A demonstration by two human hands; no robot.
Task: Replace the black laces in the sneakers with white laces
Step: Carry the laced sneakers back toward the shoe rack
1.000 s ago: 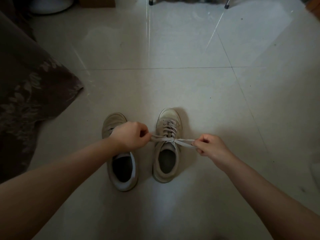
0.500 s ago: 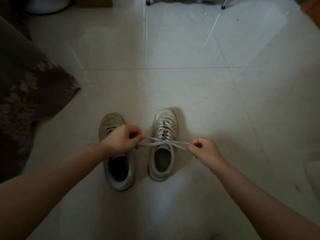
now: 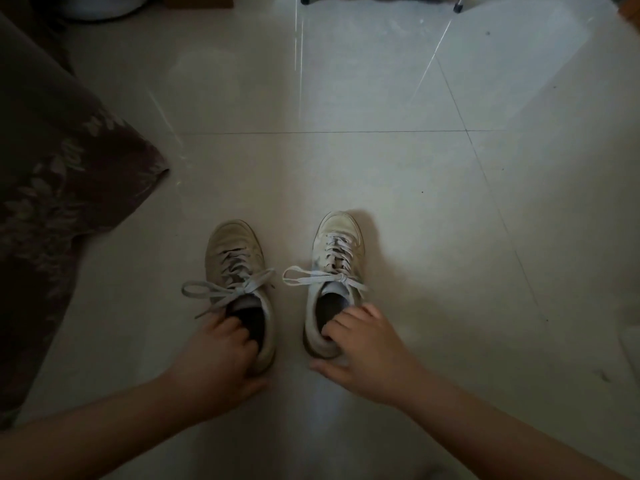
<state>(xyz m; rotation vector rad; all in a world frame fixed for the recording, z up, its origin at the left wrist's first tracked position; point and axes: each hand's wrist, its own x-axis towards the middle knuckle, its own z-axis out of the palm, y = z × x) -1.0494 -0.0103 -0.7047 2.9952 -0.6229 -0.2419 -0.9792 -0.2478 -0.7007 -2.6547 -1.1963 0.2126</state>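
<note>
Nearest me, at about seven o'clock, my left hand (image 3: 221, 358) grips the heel of the left sneaker (image 3: 240, 289), fingers curled down into its dark opening and thumb against the back. At five o'clock my right hand (image 3: 363, 348) holds the heel of the right sneaker (image 3: 334, 282) the same way, fingertips hooked over the collar and thumb spread on the floor side of the heel. Both sneakers stand upright on the pale tiled floor (image 3: 381, 168), toes pointing to twelve o'clock, a little apart from each other. Each carries a white lace: the left sneaker's white lace (image 3: 225, 289) is tied in a bow with loops splayed to either side, and the right sneaker's white lace (image 3: 322, 277) is knotted with one long loop reaching toward nine o'clock. Farther off at ten o'clock, a dark floral fabric (image 3: 69, 174) drapes onto the tiles.
</note>
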